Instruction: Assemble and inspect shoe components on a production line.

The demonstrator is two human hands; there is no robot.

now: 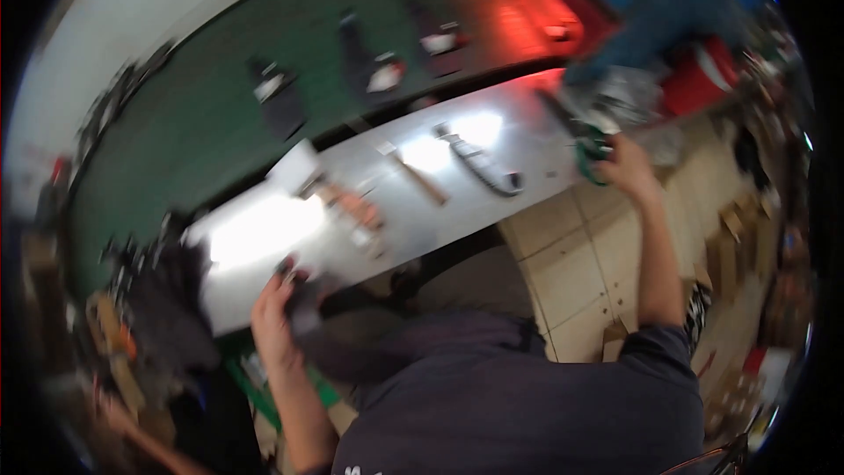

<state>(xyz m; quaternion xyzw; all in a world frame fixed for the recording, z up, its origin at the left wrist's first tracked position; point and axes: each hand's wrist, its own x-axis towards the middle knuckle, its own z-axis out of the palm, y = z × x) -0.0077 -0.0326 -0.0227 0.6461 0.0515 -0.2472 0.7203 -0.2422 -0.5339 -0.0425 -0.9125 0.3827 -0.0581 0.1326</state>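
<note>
My right hand [631, 169] is closed around the green looped handles of scissors [591, 157], held over the right end of the shiny metal table [457, 215]. Their blades are smeared by motion. At the table's near left edge, my left hand [272, 312] has its fingers pinched on a small dark and red thing, too blurred to name. Greyish material hangs beside those fingers. Between my hands lie a tool with a wooden handle [424, 183], a dark and pale strap-like piece [482, 163] and a blurred orange-brown bundle [353, 208].
Beyond the table runs a green surface [202, 136] bearing dark flat fabric pieces [283, 110] with pale tags. A glowing red-orange tray [532, 13] and a red container [699, 79] stand far right. Another person's hand [112, 412] shows lower left, near dark cloth [171, 317]. Cardboard boxes [730, 242] stand right.
</note>
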